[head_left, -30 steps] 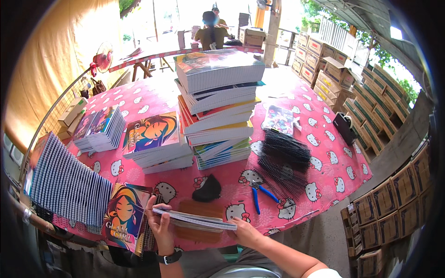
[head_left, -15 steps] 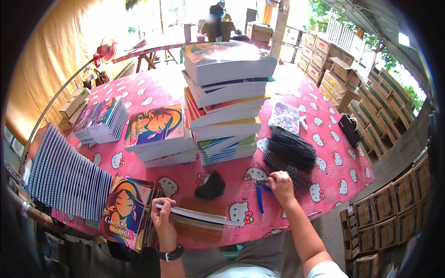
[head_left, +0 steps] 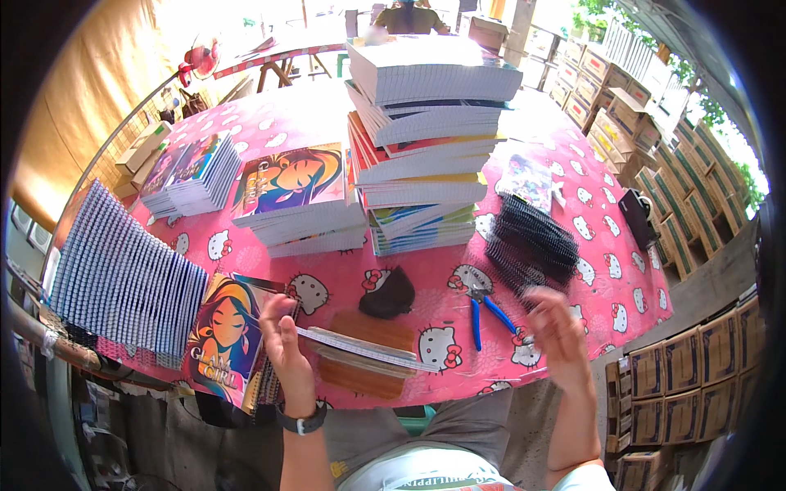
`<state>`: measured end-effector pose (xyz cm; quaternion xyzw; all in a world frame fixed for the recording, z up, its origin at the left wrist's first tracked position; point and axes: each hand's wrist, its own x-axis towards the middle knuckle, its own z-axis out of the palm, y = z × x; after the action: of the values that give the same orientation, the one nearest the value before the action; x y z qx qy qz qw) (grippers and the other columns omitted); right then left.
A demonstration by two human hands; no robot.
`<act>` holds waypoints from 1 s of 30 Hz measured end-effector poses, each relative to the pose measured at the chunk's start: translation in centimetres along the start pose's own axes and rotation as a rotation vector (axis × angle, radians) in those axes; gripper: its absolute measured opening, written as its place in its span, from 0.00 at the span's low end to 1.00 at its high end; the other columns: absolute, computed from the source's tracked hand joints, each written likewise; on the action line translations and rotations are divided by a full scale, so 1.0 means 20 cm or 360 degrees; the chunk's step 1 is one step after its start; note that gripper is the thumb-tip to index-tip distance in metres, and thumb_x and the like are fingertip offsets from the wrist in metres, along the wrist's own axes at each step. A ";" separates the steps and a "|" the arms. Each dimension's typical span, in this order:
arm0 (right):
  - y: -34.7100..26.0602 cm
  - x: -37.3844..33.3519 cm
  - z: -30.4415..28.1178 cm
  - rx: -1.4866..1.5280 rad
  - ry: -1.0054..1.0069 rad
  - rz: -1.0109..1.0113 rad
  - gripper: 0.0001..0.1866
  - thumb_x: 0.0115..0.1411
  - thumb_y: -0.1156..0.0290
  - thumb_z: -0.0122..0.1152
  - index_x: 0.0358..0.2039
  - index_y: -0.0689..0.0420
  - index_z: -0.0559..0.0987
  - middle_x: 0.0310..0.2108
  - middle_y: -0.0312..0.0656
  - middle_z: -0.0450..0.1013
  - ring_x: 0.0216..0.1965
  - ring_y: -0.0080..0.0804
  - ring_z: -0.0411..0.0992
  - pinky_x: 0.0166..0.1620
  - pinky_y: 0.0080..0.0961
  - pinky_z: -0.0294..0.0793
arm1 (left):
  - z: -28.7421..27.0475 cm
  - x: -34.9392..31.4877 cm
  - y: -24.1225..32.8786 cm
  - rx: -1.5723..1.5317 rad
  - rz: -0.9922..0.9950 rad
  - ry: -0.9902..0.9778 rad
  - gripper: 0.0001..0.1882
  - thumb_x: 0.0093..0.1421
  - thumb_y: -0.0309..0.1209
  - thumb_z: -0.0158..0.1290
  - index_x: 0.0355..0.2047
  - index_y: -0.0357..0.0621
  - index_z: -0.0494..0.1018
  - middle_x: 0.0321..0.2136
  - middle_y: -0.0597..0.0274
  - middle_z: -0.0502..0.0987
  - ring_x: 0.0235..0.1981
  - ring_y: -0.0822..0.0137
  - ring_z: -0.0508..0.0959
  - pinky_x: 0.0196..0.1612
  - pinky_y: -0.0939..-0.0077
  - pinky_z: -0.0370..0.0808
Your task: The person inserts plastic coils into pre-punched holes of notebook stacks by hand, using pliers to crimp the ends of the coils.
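My left hand (head_left: 286,360) is open, fingers stretched apart, beside the left end of a thin stack of white ruled pages (head_left: 372,348) seen edge-on. The pages rest on a brown wooden board (head_left: 385,325) at the near table edge. Slightly blurred, my right hand (head_left: 560,334) hovers open with loosely bent fingers. To its left, blue-handled pliers (head_left: 477,315) lie with their handles spread. Black spiral binding coils (head_left: 532,245) are heaped just beyond this hand. Left of my left hand lie spiral notebooks with an illustrated cover (head_left: 225,327).
A tall pile of unbound books (head_left: 434,123) stands mid-table beside a lower pile (head_left: 299,213). Rows of bound notebooks (head_left: 123,282) fill the left edge. A black curved piece (head_left: 389,293) lies beyond the board. Cartons (head_left: 679,385) line the right; a person (head_left: 409,18) sits behind.
My right hand has let go of the pliers and moved right and toward me. My left hand has opened its fingers off the pages. The whole view has shifted slightly.
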<state>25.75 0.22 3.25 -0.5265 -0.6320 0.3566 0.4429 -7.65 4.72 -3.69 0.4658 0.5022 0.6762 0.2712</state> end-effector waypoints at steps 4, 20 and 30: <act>0.00 -0.09 0.16 0.0253 -0.0371 0.0176 0.19 0.64 0.74 0.49 0.56 0.59 0.66 0.29 0.35 0.67 0.30 0.17 0.63 0.30 0.15 0.63 | 0.12 -0.14 0.26 0.0928 0.0811 -0.0249 0.24 0.61 0.43 0.50 0.53 0.44 0.67 0.51 0.57 0.68 0.56 0.63 0.64 0.62 0.54 0.48; -0.03 -0.03 0.27 -0.0087 -0.0678 -0.0289 0.18 0.51 0.83 0.59 0.43 0.55 0.78 0.34 0.41 0.71 0.36 0.37 0.73 0.38 0.27 0.74 | 0.17 -0.28 0.16 0.0619 0.0825 -0.0993 0.08 0.46 0.29 0.62 0.28 0.57 0.78 0.28 0.75 0.78 0.36 0.73 0.77 0.55 0.64 0.53; -0.02 0.00 0.29 -0.0200 -0.0726 -0.0554 0.17 0.50 0.82 0.59 0.43 0.55 0.78 0.32 0.42 0.70 0.33 0.39 0.70 0.37 0.32 0.71 | 0.15 -0.30 0.15 0.0633 0.0890 -0.0935 0.07 0.45 0.31 0.64 0.26 0.58 0.78 0.27 0.75 0.78 0.34 0.72 0.76 0.54 0.67 0.55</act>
<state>20.19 0.17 1.57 -0.3428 -0.8170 0.3444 0.3104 -2.05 0.00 -2.79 0.7988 0.3789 0.4531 0.1144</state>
